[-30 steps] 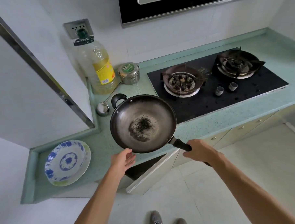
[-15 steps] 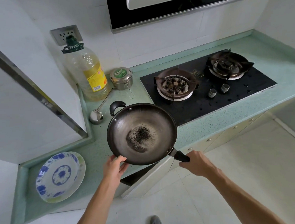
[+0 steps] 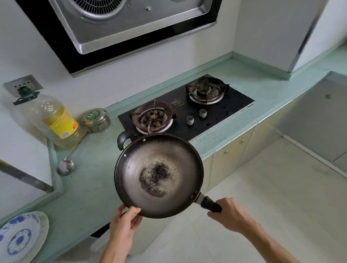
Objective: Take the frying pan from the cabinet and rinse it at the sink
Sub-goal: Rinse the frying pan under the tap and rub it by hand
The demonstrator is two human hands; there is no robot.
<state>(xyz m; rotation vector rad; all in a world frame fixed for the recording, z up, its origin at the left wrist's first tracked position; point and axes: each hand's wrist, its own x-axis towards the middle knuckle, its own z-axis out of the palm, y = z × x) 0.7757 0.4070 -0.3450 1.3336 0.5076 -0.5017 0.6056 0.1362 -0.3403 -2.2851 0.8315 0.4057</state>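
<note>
A dark round frying pan [image 3: 158, 175] with a burnt black patch in its middle hangs level in the air in front of the green counter [image 3: 87, 190]. My right hand [image 3: 229, 214] grips its black long handle at the lower right. My left hand [image 3: 124, 221] holds the near rim at the lower left, thumb on the edge. A small loop handle sticks out at the pan's far left. Below the pan, the cabinet door [image 3: 102, 243] under the counter looks ajar. No sink is in view.
A black two-burner gas hob [image 3: 187, 114] lies behind the pan, under a range hood [image 3: 128, 24]. An oil bottle [image 3: 53, 120], a steel tin [image 3: 96, 119] and a ladle [image 3: 65, 166] stand at the counter's left. A blue-patterned plate [image 3: 18, 239] sits at the lower left.
My view has tilted up and turned right, bringing the hood into sight. The pan has come off the counter edge toward me and to the right, and my left hand has closed on its rim.
</note>
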